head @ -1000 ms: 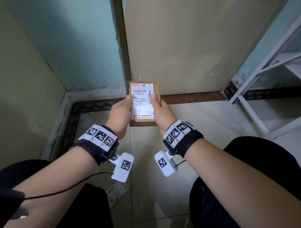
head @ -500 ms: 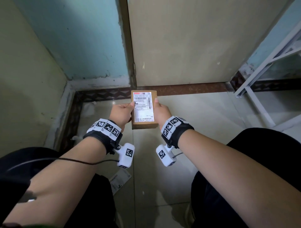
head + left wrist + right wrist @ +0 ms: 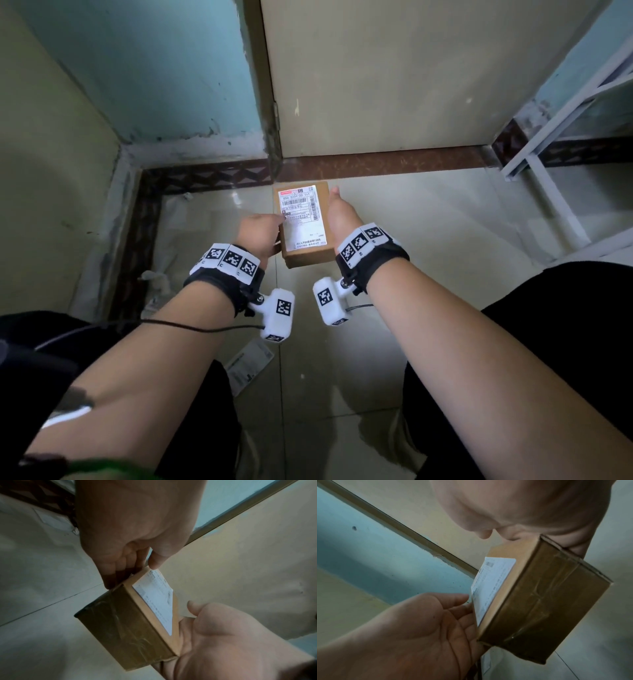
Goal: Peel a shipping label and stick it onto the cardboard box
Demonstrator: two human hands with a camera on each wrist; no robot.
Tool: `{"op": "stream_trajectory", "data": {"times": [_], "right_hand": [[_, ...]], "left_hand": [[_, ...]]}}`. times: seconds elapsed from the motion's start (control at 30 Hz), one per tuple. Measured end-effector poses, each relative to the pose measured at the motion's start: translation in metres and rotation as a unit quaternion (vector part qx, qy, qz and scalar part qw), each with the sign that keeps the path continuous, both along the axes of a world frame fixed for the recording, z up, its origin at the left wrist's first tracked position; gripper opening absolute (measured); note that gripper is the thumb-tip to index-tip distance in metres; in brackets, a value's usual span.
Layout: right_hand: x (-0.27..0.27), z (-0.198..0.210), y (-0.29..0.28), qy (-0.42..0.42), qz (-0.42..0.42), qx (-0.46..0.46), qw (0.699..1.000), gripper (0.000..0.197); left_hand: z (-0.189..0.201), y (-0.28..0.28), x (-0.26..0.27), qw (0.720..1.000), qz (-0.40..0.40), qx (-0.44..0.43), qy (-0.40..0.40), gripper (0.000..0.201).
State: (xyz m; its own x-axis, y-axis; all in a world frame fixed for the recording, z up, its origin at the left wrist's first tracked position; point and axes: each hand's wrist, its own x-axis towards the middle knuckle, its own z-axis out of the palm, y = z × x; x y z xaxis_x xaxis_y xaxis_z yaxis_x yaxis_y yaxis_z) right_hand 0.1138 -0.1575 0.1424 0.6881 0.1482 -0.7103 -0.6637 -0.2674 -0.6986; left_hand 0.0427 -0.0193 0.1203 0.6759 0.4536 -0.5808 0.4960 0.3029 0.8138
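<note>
The glossy pale tiled floor [image 3: 428, 240] fills most of the head view, and a beige door [image 3: 394, 75] stands at 12 o'clock with a blue-green wall [image 3: 154, 68] at 11 o'clock. A white metal frame [image 3: 561, 120] leans at 2 o'clock.

Near the centre, the small brown cardboard box [image 3: 310, 258] is held above the floor between both hands. Clear tape shines on its near end face in the wrist views. The white printed shipping label [image 3: 301, 217] lies flat on the top face of the box, with its barcode end toward 12 o'clock.

The left hand [image 3: 258, 236] is at 9 o'clock of the box. Its fingers [image 3: 118, 566] are together and reach under the box, and its thumb tip presses on the left edge of the label. The right hand [image 3: 340, 219] is at 3 o'clock of the box. It cups the right side; the thumb [image 3: 193, 607] points up beside the top face and does not touch the label. How its other fingers lie under the box, I cannot tell.

A smaller white printed paper sheet [image 3: 250, 366] lies on the floor at 7 o'clock, below the left wrist.
</note>
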Motion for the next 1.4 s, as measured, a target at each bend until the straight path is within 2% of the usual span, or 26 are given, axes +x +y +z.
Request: {"op": "stream_trajectory", "data": {"times": [0.17, 0.23, 0.3, 0.47, 0.57, 0.7, 0.77, 0.93, 1.1, 1.27, 1.4], "right_hand": [[0.008, -0.056, 0.000, -0.044, 0.054, -0.124, 0.990, 0.058], [0.010, -0.076, -0.003, -0.035, 0.058, -0.144, 0.987, 0.056], [0.009, -0.092, -0.009, -0.034, 0.055, -0.152, 0.986, 0.052], [0.004, -0.137, -0.009, -0.026, 0.067, -0.170, 0.983, 0.047], [0.004, -0.166, 0.000, -0.046, 0.173, -0.210, 0.961, 0.033], [0.002, -0.180, 0.001, -0.047, 0.261, -0.257, 0.929, 0.038], [0.001, -0.189, -0.002, -0.034, 0.266, -0.249, 0.931, 0.039], [-0.005, -0.203, -0.021, 0.020, 0.165, -0.197, 0.966, 0.039], [-0.011, -0.227, -0.024, 0.006, 0.137, -0.145, 0.980, 0.024], [-0.010, -0.231, -0.027, -0.005, 0.107, -0.119, 0.987, 0.030], [-0.015, -0.241, -0.023, 0.006, 0.073, -0.117, 0.990, 0.031]], "left_hand": [[-0.039, 0.000, 0.012, 0.998, -0.046, 0.010, 0.040, 0.021], [-0.057, -0.002, 0.011, 0.996, -0.064, 0.024, 0.052, 0.023], [-0.074, -0.002, 0.008, 0.995, -0.075, 0.031, 0.053, 0.015], [-0.116, 0.003, 0.003, 0.997, -0.051, 0.012, 0.048, 0.035], [-0.134, 0.007, 0.002, 0.995, -0.062, 0.010, 0.074, 0.041], [-0.163, 0.012, -0.003, 0.993, -0.073, 0.016, 0.093, 0.024], [-0.177, 0.011, -0.006, 0.993, -0.052, -0.001, 0.105, 0.017], [-0.203, 0.003, -0.015, 0.990, -0.017, -0.022, 0.138, 0.028], [-0.213, -0.006, -0.016, 0.989, -0.015, 0.002, 0.149, 0.030], [-0.225, -0.012, -0.012, 0.987, -0.007, 0.043, 0.157, 0.028], [-0.235, -0.012, -0.013, 0.987, 0.016, 0.024, 0.161, 0.031]]}}
